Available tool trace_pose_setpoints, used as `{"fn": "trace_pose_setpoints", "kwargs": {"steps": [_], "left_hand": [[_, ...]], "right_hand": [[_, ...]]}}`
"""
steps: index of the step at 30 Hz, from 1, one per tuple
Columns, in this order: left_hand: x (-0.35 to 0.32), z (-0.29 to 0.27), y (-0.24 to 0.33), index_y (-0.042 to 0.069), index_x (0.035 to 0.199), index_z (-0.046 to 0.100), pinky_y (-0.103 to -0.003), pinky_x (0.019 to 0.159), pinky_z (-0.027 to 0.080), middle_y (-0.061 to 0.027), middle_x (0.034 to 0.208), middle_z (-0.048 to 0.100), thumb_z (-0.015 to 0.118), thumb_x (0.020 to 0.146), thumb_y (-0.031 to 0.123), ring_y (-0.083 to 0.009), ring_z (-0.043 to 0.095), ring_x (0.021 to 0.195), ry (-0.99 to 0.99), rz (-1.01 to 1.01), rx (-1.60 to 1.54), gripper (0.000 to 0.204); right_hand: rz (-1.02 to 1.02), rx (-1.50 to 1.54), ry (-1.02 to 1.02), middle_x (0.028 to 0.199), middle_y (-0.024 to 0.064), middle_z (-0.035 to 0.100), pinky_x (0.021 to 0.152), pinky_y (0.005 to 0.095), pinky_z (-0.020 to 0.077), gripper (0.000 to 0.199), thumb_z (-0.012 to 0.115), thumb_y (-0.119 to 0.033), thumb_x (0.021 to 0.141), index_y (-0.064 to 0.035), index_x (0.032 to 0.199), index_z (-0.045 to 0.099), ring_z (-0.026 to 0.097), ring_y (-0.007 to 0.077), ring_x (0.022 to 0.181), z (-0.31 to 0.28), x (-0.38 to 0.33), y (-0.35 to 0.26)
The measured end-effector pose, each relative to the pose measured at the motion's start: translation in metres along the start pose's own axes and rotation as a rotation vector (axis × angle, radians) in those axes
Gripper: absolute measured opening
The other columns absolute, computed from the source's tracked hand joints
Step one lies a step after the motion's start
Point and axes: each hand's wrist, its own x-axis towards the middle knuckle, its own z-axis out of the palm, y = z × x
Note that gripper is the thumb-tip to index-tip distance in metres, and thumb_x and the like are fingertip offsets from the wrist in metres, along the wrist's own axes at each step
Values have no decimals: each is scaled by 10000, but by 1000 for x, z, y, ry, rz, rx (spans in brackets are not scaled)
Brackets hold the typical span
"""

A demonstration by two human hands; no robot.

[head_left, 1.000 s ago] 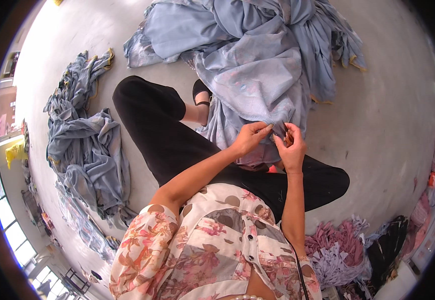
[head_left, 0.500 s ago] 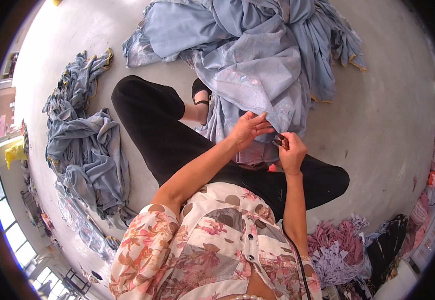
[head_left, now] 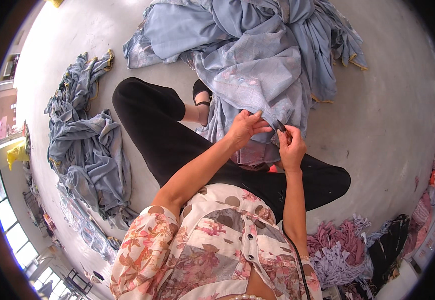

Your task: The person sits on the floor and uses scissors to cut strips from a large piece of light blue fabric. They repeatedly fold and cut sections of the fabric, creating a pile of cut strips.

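Two hands: both at one fold of pale blue cloth, above the lap.
Left hand [head_left: 245, 129]: fingers curled narrow, pinching the edge of the blue garment [head_left: 257, 85]; thumb toward the right hand.
Right hand [head_left: 291, 148]: fingers closed round a small dark tool [head_left: 279, 125], probably snips; tip just beyond the fingertips, touching the cloth between both hands.
Blue garment: draped from the heap beyond the fingers down to the lap; worked spot at the hem, directly between the two sets of fingertips.
Blue heap [head_left: 277, 35]: large, rumpled, well beyond the fingers; yellow trim at some edges.
Second blue pile [head_left: 85, 145]: well off to the left of the left hand, spread along the floor [head_left: 392, 115].
Progress, judged: trimming of this piece under way, not finished; which pile counts as done, cannot tell; plenty of cloth left either way.
Pink cloth [head_left: 255, 154]: small patch below the fingers, on the lap.
Purple and lilac scraps [head_left: 335, 247]: behind the right wrist, near the hip.
Legs in black trousers [head_left: 157, 125]: crossed under the hands; sandalled foot [head_left: 201, 95] left of the left fingers, touching the blue cloth.
In the way: loose folds crowding the hem; the tool's working end mostly hidden by the right fingers.
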Motion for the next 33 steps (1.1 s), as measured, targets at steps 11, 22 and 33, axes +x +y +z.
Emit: {"fn": "trace_pose_setpoints", "kwargs": {"steps": [11, 22, 33], "left_hand": [[0, -1, 1, 24, 884, 338, -412, 740, 562, -108, 854, 505, 578, 860, 122, -230, 615, 801, -6, 15, -28, 260], [1, -3, 1, 22, 893, 330, -410, 750, 559, -132, 892, 523, 575, 861, 123, -249, 625, 830, -13, 30, 0, 266], [-2, 0, 1, 19, 895, 328, -390, 730, 565, -110, 847, 526, 569, 865, 121, -229, 626, 807, -14, 45, 103, 263]], "right_hand": [[-13, -40, -16, 703, 82, 604, 543, 315, 464, 213, 659, -190, 794, -48, 917, 558, 596, 212, 602, 0, 3, -3], [111, 130, -31, 706, 88, 612, 541, 282, 466, 200, 645, -178, 813, -24, 910, 560, 596, 177, 593, 4, 5, 1], [107, 120, -56, 686, 98, 618, 526, 293, 461, 196, 636, -184, 822, -22, 891, 551, 604, 192, 582, 7, 11, -7]]}}
